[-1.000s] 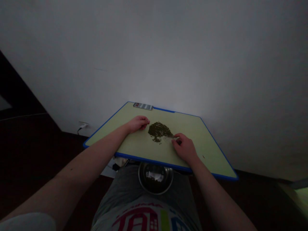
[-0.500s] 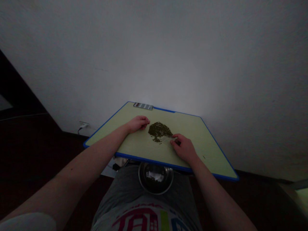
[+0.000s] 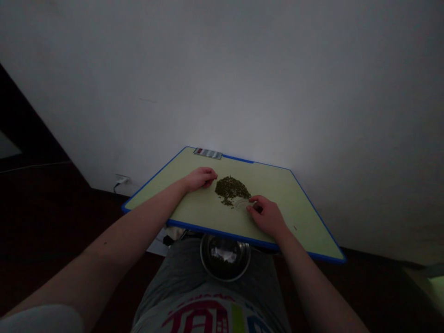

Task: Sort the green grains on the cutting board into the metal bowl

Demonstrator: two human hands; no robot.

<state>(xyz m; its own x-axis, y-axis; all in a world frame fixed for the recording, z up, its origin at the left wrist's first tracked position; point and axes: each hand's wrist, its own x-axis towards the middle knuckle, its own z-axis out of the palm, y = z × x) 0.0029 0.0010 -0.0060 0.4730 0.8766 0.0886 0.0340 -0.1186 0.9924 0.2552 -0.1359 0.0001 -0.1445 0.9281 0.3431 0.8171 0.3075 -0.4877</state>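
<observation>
A small heap of dark green grains (image 3: 230,188) lies in the middle of a pale green board with a blue rim (image 3: 298,199). My left hand (image 3: 200,177) rests on the board just left of the heap, its fingers curled in loosely. My right hand (image 3: 266,214) sits at the heap's lower right edge, thumb and fingers pinched together at a patch of scattered grains; what they hold is too small to make out.
A steel bowl (image 3: 225,257) with dark contents rests on my lap under the board's near edge. A small striped flat object (image 3: 207,153) lies at the board's far edge by the white wall. A wall socket with a plug (image 3: 120,180) is at the left.
My right hand has slid slightly left and toward me along the heap's edge. My left hand has stayed in place.
</observation>
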